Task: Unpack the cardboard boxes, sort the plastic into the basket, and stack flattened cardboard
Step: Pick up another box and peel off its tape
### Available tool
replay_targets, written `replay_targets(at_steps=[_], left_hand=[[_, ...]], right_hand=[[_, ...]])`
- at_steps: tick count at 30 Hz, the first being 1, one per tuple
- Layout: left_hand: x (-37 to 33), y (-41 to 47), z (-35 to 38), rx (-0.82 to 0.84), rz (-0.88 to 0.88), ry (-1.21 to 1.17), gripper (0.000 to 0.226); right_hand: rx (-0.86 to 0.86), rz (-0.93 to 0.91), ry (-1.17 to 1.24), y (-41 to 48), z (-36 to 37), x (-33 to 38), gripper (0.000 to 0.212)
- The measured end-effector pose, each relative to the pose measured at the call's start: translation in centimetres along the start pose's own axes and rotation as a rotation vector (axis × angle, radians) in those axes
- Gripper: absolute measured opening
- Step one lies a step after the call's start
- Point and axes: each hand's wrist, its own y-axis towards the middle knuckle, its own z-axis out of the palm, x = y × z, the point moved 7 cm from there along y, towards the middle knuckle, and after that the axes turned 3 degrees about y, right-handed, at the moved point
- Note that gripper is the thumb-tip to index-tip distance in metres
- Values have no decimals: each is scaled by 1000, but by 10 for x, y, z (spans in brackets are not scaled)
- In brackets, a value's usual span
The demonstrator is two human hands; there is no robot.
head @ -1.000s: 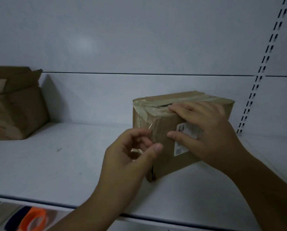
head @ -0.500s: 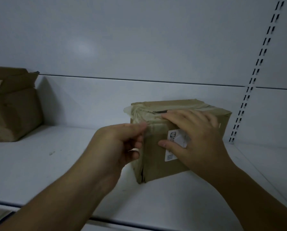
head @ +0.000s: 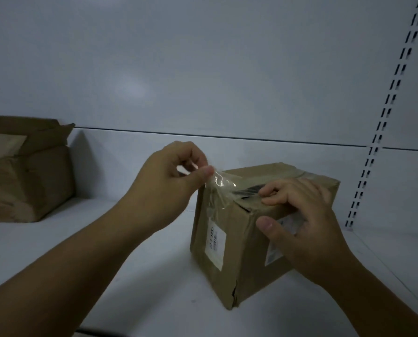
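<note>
A small brown cardboard box with white labels stands on the white shelf. My left hand pinches a strip of clear packing tape between thumb and fingers, lifted off the box's top left corner. The tape still clings to the box top and side. My right hand grips the box's near top edge, fingers curled over the top and thumb on the front face. A dark gap shows between the top flaps beside the fingertips.
A second, crumpled brown cardboard box with raised flaps stands at the far left of the shelf. A white back wall rises behind. A slotted upright rail runs up the right side.
My left hand has risen from the box's front corner to above its top left corner, peeling the tape up with it. The box has turned, so its left side with a label now shows.
</note>
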Motion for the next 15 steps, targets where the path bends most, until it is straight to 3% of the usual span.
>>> replay_targets(at_steps=[8,11,15], left_hand=[[9,15,18,136,189,31,18],[14,21,20,151,235,5,17],[15,24,29,137,278,-31,16]], right_hand=[[52,105,-57,5,10,1,61],[77,128,-65,4,11,3,54],[231,377,-87,6,13,0,54]])
